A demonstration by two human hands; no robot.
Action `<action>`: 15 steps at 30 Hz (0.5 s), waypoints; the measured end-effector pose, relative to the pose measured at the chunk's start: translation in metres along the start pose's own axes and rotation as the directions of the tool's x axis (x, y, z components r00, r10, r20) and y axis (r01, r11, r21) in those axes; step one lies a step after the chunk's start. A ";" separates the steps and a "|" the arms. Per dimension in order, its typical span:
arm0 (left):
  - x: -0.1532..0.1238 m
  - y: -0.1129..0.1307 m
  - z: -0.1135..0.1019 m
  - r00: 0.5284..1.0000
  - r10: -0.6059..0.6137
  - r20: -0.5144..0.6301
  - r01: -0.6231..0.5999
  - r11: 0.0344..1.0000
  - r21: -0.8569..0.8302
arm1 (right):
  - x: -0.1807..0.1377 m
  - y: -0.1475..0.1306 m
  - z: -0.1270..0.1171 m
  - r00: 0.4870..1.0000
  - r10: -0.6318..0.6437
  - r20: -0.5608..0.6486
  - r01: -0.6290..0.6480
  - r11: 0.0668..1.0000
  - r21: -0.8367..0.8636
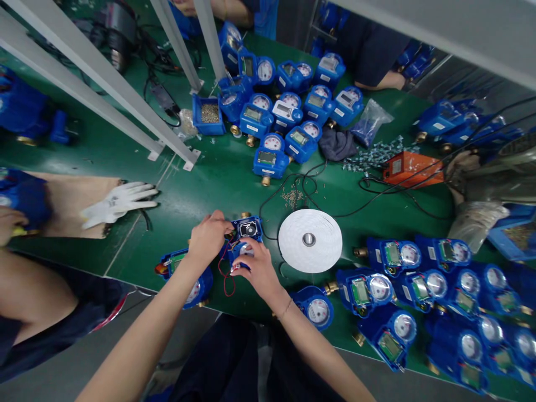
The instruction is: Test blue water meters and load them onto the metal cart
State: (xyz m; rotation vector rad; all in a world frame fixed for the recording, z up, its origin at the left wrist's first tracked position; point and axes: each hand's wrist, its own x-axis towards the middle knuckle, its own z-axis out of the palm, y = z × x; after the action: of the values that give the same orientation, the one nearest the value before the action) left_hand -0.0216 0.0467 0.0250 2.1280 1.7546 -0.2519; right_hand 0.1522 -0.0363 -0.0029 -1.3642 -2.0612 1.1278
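Note:
In front of me on the green bench is a blue water meter (250, 229) with its electronics housing open, showing a black inside with a round part. My left hand (209, 237) is at its left edge, the fingers pinched together; what they hold is too small to make out. My right hand (258, 268) curls its thumb and fingers round the meter's dial end, partly hiding the dial. Thin red wires (228, 283) loop out between the hands onto the bench. Another blue meter (195, 291) with a green display board lies under my left forearm.
A white round reel (310, 241) lies right of the meter, with loose screws (292, 196) behind it. Open meters (379, 288) crowd the right; finished-looking ones (272, 157) stand behind. Also there: an orange box (412, 169), cables, a screw bin (209, 114), metal posts, a white glove (119, 204), co-workers' arms.

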 end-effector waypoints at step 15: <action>-0.014 0.006 0.021 0.968 -0.238 -0.076 0.169 0.848 -0.502 | 0.000 0.000 -0.001 1.000 0.007 0.006 -0.007 1.000 -0.002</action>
State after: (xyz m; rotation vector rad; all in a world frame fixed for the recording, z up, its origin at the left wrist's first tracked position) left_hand -0.0163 0.0250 0.0120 1.6242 1.8743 0.2745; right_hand 0.1526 -0.0358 -0.0026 -1.3721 -2.0631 1.1344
